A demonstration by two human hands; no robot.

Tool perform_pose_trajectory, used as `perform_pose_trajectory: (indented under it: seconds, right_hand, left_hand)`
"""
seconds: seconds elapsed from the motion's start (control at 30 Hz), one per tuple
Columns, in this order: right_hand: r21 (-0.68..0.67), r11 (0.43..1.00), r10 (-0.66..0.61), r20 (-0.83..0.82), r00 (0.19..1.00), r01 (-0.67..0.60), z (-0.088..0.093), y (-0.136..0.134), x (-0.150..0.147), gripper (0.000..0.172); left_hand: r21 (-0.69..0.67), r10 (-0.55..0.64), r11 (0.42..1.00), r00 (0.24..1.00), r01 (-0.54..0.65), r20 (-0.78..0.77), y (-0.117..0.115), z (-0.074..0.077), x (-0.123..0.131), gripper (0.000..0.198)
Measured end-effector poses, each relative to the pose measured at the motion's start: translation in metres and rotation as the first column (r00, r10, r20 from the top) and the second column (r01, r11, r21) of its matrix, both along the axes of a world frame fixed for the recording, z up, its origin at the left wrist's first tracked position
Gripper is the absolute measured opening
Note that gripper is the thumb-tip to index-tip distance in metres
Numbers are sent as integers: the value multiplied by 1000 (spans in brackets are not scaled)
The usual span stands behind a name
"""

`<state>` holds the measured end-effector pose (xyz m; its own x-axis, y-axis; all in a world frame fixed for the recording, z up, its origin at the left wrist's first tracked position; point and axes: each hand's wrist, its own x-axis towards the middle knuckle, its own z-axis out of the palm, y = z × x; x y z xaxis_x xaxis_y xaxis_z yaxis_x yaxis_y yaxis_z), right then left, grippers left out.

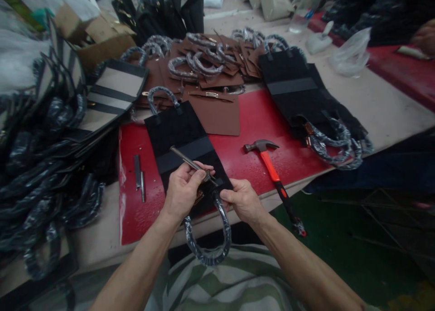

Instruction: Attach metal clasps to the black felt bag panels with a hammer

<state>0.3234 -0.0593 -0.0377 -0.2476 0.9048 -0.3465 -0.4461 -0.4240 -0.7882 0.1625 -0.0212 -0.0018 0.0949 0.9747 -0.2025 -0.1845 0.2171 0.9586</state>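
A flat black bag panel (185,125) lies on the red board, with a plastic-wrapped handle at each end. Between the fingers and thumb of my left hand (184,188) is a slim metal tool that looks like a caliper (185,157). The tool slants over the panel, its lower end close to the base of the near handle (227,229). My right hand (243,200) pinches the panel's edge beside that base. The near handle hangs past the table edge toward my lap. Fingers hide part of the tool's lower end and the handle base.
A claw hammer (270,163) lies right, its grip over the table edge. Two small metal tools (139,178) lie left on the red board (127,220). Brown panels (217,114) pile behind; black pieces stack left (44,166) and right (292,86). Another person's hand (424,38) shows far right.
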Motion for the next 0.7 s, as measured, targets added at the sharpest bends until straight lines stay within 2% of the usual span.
perform_pose_trajectory:
  seconds: [0.27,0.43,0.7]
  right_hand:
    - [99,995,-12,-2,1000,12,-11,0,-6,35]
    - [125,992,-21,-6,1000,22,-11,1,-10,34]
    - [205,979,-13,12,1000,10,-4,7,-16,32]
  left_hand:
    - [58,-4,998,1000,5,-21,-3,10,-3,23]
    - [60,-19,998,1000,20,-8,-3,10,-5,21]
    - [-78,19,997,978,-3,209,-1,2,-8,24]
